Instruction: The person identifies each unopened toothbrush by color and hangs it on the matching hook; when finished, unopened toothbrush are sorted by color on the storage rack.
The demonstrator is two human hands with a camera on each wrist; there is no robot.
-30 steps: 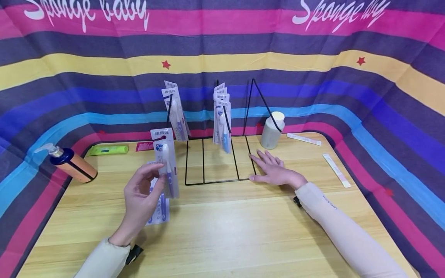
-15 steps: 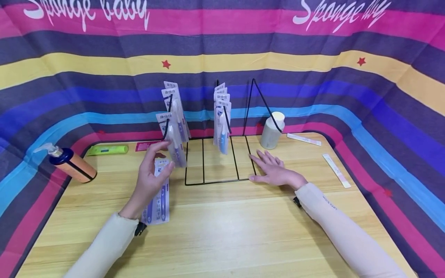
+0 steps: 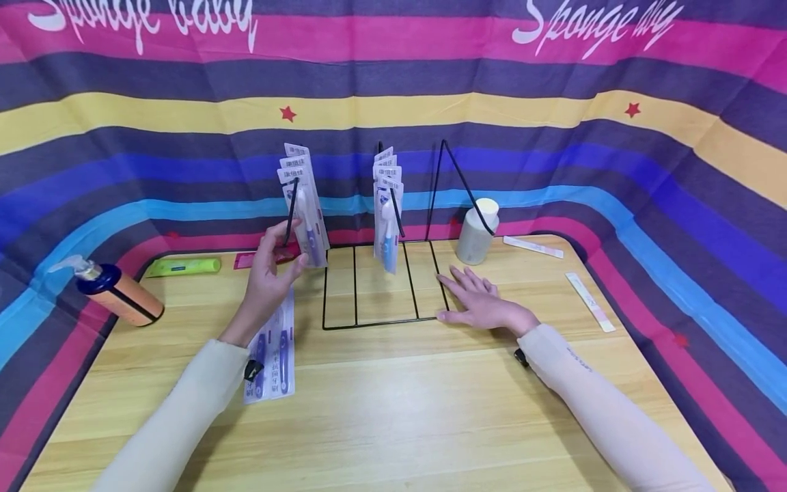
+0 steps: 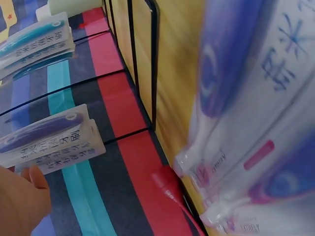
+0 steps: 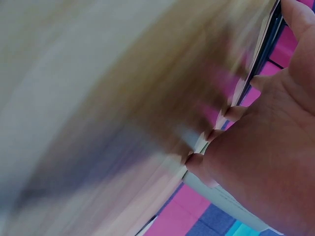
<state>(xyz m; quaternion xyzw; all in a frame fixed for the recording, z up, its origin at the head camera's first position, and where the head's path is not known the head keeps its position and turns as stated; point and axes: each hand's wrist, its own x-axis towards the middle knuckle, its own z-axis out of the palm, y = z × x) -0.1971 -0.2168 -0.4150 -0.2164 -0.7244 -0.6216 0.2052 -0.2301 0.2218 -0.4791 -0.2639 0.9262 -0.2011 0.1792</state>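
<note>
Grip [image 3: 279, 256] seemingly pinching toothbrush pack [image 3: 304, 222]

Heavily blurred across the right wrist view: table surface [image 5: 98, 98], nothing legible there. Smeared beyond reading in the left wrist view: near toothbrush packs [image 4: 256, 123]. Cut off at frame edge: left hand [image 4: 19, 201].
</note>
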